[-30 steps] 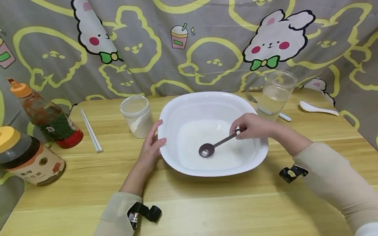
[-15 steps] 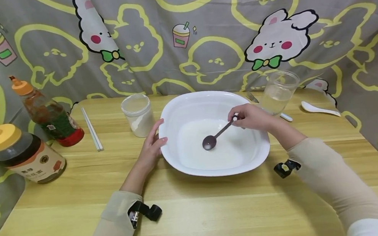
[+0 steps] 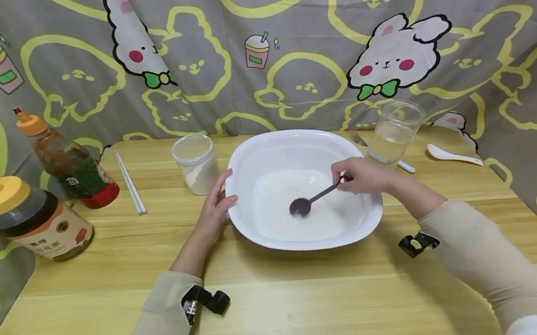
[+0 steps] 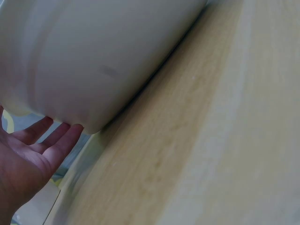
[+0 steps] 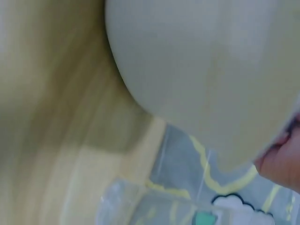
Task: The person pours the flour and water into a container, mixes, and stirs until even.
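Note:
A white basin (image 3: 301,246) with rounded corners stands on the table, holding milky white liquid (image 3: 279,223). My left hand (image 3: 214,208) grips its left rim, thumb over the edge; the left wrist view has the fingers of that hand (image 4: 42,150) against the outer wall. My right hand (image 3: 360,175), above the basin's right side, pinches the handle of a dark brown spoon (image 3: 300,207). The spoon's bowl sits at the liquid, tilted down toward the left. Only a bit of the right hand (image 5: 283,161) shows past the basin's wall in the right wrist view.
Left of the basin are a jar of white powder (image 3: 197,167), chopsticks (image 3: 130,185), a red sauce bottle (image 3: 71,163) and a yellow-capped honey jar (image 3: 41,227). On the right stand a glass of clear liquid (image 3: 393,135), a fork (image 3: 406,166) and a white spoon (image 3: 454,155).
The brown spoon has swept through the liquid, first away from me and then back nearer, ending slightly right of its start. The right hand moved with it; left hand and basin stay put.

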Tool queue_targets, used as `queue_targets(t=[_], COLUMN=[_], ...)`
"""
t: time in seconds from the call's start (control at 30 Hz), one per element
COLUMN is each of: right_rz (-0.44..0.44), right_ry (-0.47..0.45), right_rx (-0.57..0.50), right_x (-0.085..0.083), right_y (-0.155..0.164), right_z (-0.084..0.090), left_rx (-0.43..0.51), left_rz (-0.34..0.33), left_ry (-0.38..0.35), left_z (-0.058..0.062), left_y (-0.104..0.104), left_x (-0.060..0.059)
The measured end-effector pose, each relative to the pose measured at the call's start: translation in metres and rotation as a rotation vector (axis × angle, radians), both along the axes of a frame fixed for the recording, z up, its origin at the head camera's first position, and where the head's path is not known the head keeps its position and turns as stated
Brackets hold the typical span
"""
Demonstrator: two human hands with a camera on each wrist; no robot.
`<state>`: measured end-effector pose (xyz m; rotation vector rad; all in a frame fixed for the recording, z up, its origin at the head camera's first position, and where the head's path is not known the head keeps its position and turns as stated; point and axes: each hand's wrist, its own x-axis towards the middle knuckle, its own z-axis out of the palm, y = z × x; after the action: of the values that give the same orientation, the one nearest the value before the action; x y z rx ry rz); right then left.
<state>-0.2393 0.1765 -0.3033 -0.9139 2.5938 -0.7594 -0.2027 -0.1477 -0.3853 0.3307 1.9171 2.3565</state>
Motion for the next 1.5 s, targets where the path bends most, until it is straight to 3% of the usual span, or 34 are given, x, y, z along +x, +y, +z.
queue_targets(t=[0.13, 0.27, 0.5, 0.7, 0.83, 0.97, 1.13, 1.23, 1.33, 1.5], right_rz=[-0.086, -0.114, -0.008, 0.094, 0.106, 0.005, -0.09, -0.059, 0.007, 0.071], right_ry=[0.13, 0.161, 0.019, -0.078, -0.044, 0.065, 0.135, 0.121, 0.049, -0.021], right_rx=[0.051, 0.035, -0.072, -0.002, 0.087, 0.184, 0.23, 0.159, 0.069, 0.077], right_x=[-0.009, -0.016, -0.01, 0.002, 0.004, -0.002, -0.015, -0.021, -0.02, -0.007], right_y=[0.005, -0.005, -0.026, -0.018, -0.005, 0.004, -0.001, -0.011, -0.019, -0.016], right_z=[0.004, -0.001, -0.017, -0.01, 0.006, 0.019, 0.014, 0.002, -0.009, -0.007], left_rx=[-0.006, 0.0, 0.011, 0.012, 0.007, 0.005, 0.0, -0.008, -0.015, -0.021], left_rz=[0.001, 0.001, -0.006, -0.016, -0.013, -0.004, 0.003, 0.003, 0.005, 0.004], left_ry=[0.005, 0.009, 0.008, 0.008, 0.004, 0.01, 0.012, 0.008, 0.006, 0.004], left_z=[0.001, 0.002, 0.001, 0.0, 0.0, 0.001, 0.0, -0.001, -0.001, 0.001], left_y=[-0.001, -0.001, 0.001, 0.001, 0.002, 0.001, 0.001, 0.001, 0.0, 0.0], left_x=[0.0, 0.0, 0.0, -0.001, -0.001, 0.0, 0.001, 0.001, 0.001, 0.001])
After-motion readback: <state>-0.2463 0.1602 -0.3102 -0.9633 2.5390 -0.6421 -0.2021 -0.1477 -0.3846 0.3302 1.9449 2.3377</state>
